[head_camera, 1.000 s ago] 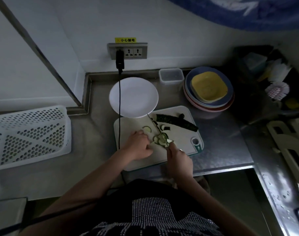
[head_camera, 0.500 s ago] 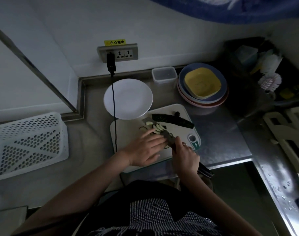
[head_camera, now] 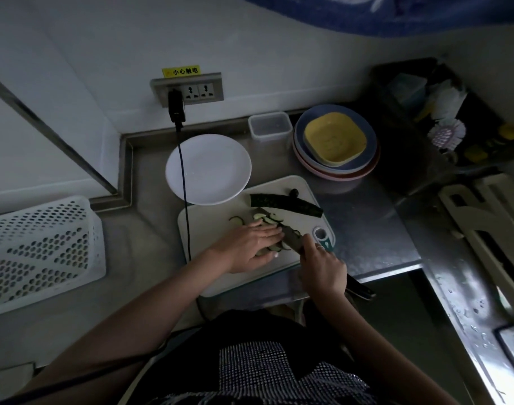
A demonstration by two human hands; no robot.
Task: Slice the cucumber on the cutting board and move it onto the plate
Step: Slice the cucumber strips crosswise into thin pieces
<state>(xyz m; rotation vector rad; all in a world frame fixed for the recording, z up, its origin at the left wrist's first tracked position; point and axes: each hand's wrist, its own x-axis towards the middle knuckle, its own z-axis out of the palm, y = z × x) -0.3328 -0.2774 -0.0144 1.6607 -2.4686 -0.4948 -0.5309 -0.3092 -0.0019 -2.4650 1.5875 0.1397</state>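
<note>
The left hand [head_camera: 251, 247], lying flat and open, is pushing cucumber slices [head_camera: 267, 219] onto the knife [head_camera: 292, 238]; the right hand [head_camera: 323, 266] is gripping its handle, probably for carrying them to the plate [head_camera: 208, 168].

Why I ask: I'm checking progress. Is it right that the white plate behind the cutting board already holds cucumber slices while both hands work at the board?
Not quite. The head view shows the white plate bare; the cucumber slices lie on the cutting board. The left hand and right hand do work at the board.
</note>
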